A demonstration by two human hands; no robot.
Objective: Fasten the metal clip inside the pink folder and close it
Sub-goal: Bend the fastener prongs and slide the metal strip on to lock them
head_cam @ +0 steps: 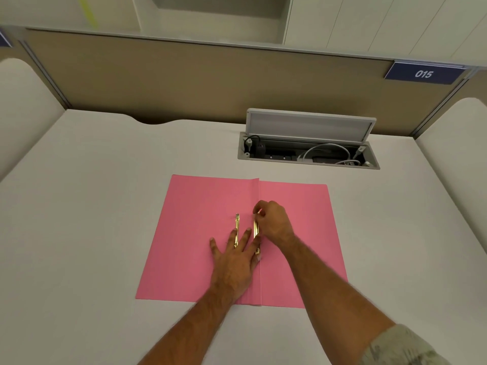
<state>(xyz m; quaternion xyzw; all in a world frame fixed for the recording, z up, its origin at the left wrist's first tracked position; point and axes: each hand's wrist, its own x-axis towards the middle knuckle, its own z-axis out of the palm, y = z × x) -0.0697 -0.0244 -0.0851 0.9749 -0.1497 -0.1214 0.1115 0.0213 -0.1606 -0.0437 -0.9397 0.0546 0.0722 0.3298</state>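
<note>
Two bare forearms with visible hair enter from the bottom edge, each ending in a bare hand: left hand (232, 262), right hand (274, 219). No rings or watch show. A short sleeve (398, 346) in pale, mottled camouflage-like fabric covers the right upper arm

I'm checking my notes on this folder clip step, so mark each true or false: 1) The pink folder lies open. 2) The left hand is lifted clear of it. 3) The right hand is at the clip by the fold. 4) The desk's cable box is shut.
1) True: the pink folder lies open, flat on the desk.
2) False: the left hand rests flat on it.
3) True: the right hand pinches the metal clip.
4) False: the cable box is open, lid up.
</note>
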